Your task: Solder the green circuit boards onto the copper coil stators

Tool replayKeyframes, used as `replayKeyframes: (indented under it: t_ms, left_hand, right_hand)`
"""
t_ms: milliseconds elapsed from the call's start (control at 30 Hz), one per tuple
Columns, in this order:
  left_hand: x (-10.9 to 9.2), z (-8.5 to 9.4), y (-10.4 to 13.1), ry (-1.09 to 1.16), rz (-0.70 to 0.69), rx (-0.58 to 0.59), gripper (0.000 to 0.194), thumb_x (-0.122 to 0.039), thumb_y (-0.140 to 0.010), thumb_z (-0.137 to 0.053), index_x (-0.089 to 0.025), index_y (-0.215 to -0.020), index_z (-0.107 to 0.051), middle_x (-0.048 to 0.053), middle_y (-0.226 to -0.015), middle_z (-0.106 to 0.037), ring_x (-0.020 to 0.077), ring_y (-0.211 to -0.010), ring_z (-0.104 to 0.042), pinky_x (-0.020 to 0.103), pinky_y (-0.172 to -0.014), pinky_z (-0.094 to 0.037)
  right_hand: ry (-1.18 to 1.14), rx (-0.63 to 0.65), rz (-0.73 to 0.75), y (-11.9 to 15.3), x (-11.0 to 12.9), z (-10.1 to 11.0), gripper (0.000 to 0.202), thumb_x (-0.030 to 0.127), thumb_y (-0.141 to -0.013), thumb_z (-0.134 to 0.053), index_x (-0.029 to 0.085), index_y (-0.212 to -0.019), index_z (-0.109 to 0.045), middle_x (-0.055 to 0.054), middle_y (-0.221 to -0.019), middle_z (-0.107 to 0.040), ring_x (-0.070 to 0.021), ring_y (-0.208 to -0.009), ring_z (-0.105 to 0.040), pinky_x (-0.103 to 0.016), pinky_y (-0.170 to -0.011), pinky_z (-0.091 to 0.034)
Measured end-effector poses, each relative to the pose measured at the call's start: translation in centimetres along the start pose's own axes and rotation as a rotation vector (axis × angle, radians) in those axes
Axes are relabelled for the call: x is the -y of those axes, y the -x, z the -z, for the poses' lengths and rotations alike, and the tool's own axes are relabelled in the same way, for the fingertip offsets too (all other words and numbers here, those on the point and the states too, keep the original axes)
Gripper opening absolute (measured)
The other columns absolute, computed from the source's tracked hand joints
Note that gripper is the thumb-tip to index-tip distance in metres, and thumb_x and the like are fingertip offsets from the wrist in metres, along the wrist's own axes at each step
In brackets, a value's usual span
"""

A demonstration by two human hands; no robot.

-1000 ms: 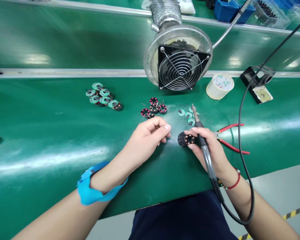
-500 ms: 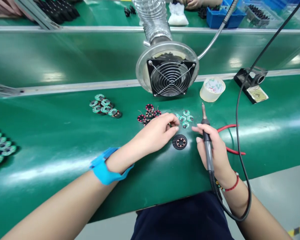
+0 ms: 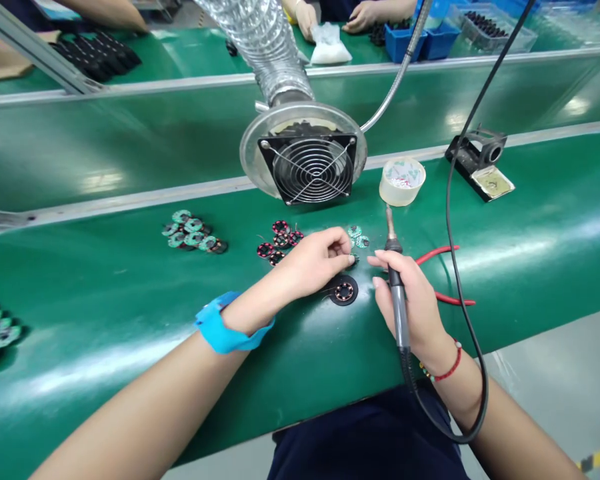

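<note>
My left hand (image 3: 315,263) is closed, its thumb and fingertips pinching a small round green circuit board (image 3: 355,259), partly hidden by the fingers. More such boards (image 3: 362,241) lie just beyond it. Below the fingertips, a copper-wound motor coil (image 3: 344,291) rests on a black disc (image 3: 351,301). Several red and black coils (image 3: 281,240) sit behind my left hand. In my right hand (image 3: 413,293) is a soldering iron (image 3: 396,280), its tip pointing up and away from me, apart from the coil. Some right fingers stretch out towards the boards.
A fume extractor fan (image 3: 313,170) hangs over the bench. Beyond my right hand are a tape roll (image 3: 403,181), an iron stand (image 3: 480,160) and red-handled pliers (image 3: 447,298). Assembled coils with boards stand in groups (image 3: 194,231) on the left. A co-worker's hands (image 3: 363,15) show across the partition.
My left fingers have reached the loose boards and pinched one, now lifted slightly towards the coil. The right hand still holds the soldering iron. The whole view has shifted a little.
</note>
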State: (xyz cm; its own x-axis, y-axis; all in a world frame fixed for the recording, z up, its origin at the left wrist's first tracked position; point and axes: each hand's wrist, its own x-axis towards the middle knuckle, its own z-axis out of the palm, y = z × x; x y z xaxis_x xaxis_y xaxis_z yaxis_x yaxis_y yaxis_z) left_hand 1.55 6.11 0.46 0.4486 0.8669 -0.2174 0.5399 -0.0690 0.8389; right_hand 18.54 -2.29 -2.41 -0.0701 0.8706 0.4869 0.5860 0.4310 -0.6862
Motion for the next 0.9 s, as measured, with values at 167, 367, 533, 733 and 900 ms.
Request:
replayKeyframes:
  t_ms: [167,367,533,733,900]
  left_hand:
    - [-2.2,-0.4,2.8,0.455,0.146,0.001,0.017,-0.029,-0.070,-0.064,-0.018,-0.071,-0.051,-0.006,-0.062,-0.049,0.0093,-0.056,-0.043,0.023,-0.054,-0.033]
    - [-3.2,-0.8,4.5,0.396,0.094,-0.034,0.016,-0.026,-0.073,-0.062,-0.019,-0.067,-0.048,-0.007,-0.058,-0.045,0.0083,-0.053,-0.040,0.022,-0.051,-0.033]
    - [-2.9,-1.0,4.7,0.396,0.092,-0.041,0.016,-0.025,-0.075,-0.059,-0.020,-0.066,-0.047,-0.006,-0.059,-0.047,0.0087,-0.054,-0.041,0.022,-0.050,-0.033]
    - [-1.8,-0.8,5.3,0.306,0.089,-0.019,0.012,-0.029,-0.082,-0.055,-0.020,-0.076,-0.050,-0.002,-0.070,-0.052,0.0127,-0.065,-0.048,0.027,-0.061,-0.042]
    - [0.2,-1.0,6.0,-0.194,-0.167,-0.001,0.030,-0.022,-0.084,-0.062,-0.017,-0.112,-0.054,0.009,-0.112,-0.058,0.0246,-0.105,-0.049,0.044,-0.093,-0.043]
  right_hand:
    - [0.153,-0.088,0.163,0.1,1.3,-0.9,0.043,0.025,-0.092,-0.059,0.021,-0.131,-0.044,-0.011,-0.102,-0.067,-0.0260,-0.093,-0.063,-0.044,-0.077,-0.056]
    - [0.191,-0.093,0.203,0.4,1.9,-1.1,0.052,0.018,-0.091,-0.056,0.025,-0.139,-0.038,-0.008,-0.094,-0.064,-0.0245,-0.081,-0.060,-0.040,-0.067,-0.052]
    - [0.141,-0.061,0.253,0.5,1.9,-0.9,0.067,0.014,-0.088,-0.058,0.029,-0.146,-0.030,-0.009,-0.103,-0.066,-0.0261,-0.088,-0.061,-0.043,-0.072,-0.052]
    - [0.167,0.020,0.228,0.5,1.8,-0.7,0.058,0.014,-0.089,-0.057,0.029,-0.141,-0.036,-0.006,-0.095,-0.067,-0.0251,-0.083,-0.060,-0.041,-0.069,-0.049]
    - [-0.022,-0.029,0.005,0.5,0.8,-0.2,0.056,0.013,-0.087,-0.061,0.028,-0.137,-0.040,-0.007,-0.112,-0.065,-0.0236,-0.101,-0.062,-0.044,-0.088,-0.053]
